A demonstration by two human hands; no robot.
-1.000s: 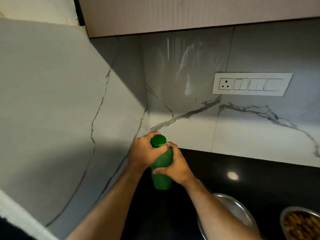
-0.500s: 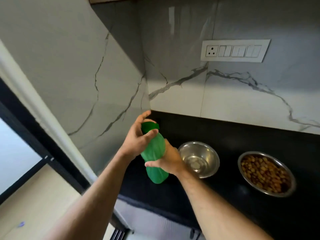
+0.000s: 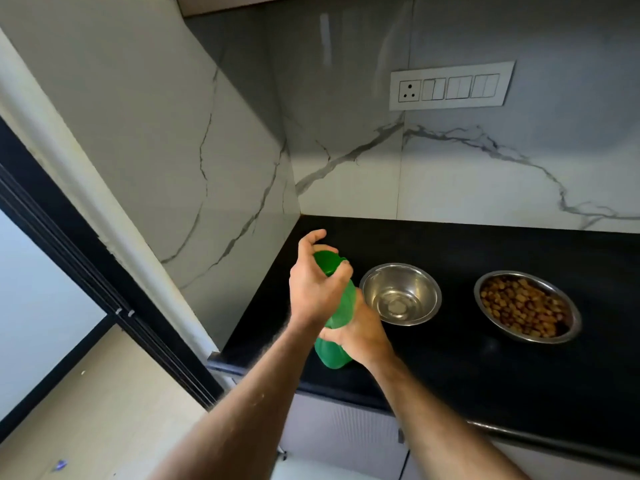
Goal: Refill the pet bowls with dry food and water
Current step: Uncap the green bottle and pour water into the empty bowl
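Observation:
A green plastic bottle (image 3: pixel 336 351) is held above the left end of the black counter (image 3: pixel 485 362). My right hand (image 3: pixel 360 332) grips its body from the right. My left hand (image 3: pixel 313 285) wraps over its green cap (image 3: pixel 325 259), with thumb and fingers curled around the top. Just right of the bottle stands a steel bowl (image 3: pixel 400 294) with nothing visible in it. Further right, a second steel bowl (image 3: pixel 526 306) holds brown dry kibble.
Marble wall panels close off the counter at the back and on the left, forming a corner. A switch and socket plate (image 3: pixel 450 85) sits on the back wall. Left of the counter's edge a dark door frame (image 3: pixel 104 299) and the pale floor (image 3: pixel 104 410) show.
The view has dropped and pulled back, bringing both bowls and the counter edge into sight. The bottle has tilted and my left hand has shifted around the cap, index finger now lifted.

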